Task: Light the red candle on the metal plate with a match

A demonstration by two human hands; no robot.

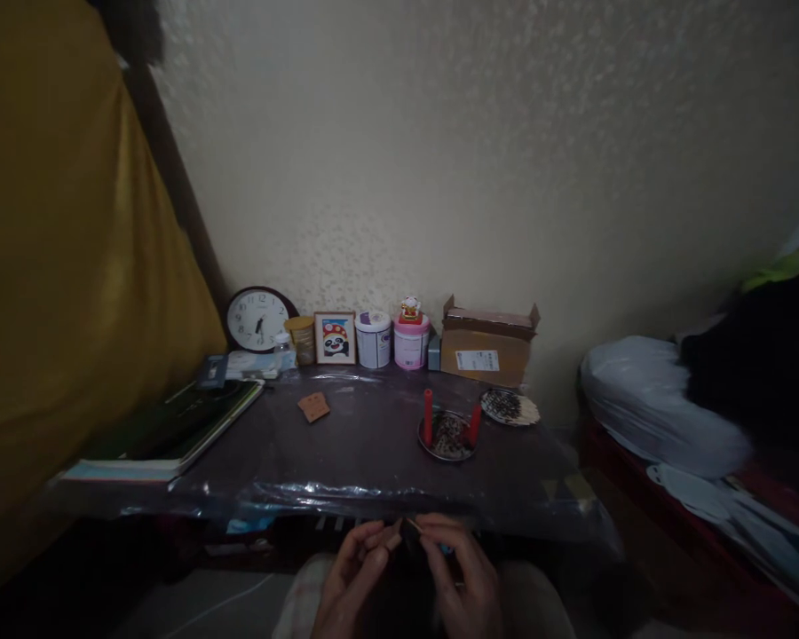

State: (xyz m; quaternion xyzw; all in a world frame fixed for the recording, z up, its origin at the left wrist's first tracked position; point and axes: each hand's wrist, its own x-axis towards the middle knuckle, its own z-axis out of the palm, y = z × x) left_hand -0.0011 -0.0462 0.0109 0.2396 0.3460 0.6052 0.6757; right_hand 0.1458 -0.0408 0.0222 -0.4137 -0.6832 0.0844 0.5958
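Note:
My left hand [355,577] is closed, pinching a small flat brown piece [393,536] whose kind I cannot make out. Close beside it, my right hand [458,568] holds a thin pale match [414,526] between thumb and fingertips. Both hands are over my lap, just in front of the table edge, their fingertips nearly meeting. On the table, a round dish [454,458] carries two red candles, one upright [428,417] and one slightly tilted [474,426], with dark and pale bits between them. I see no flame. A second plate [529,421] behind it bears many dark-headed matches [511,406].
A brown paper-like square [314,406] lies on the plastic-covered table [366,444]. Along the wall stand a clock [258,319], a panda picture [336,338], two canisters [374,342] and a cardboard box [486,351]. A large green book [179,426] lies left, beside a yellow curtain [93,222].

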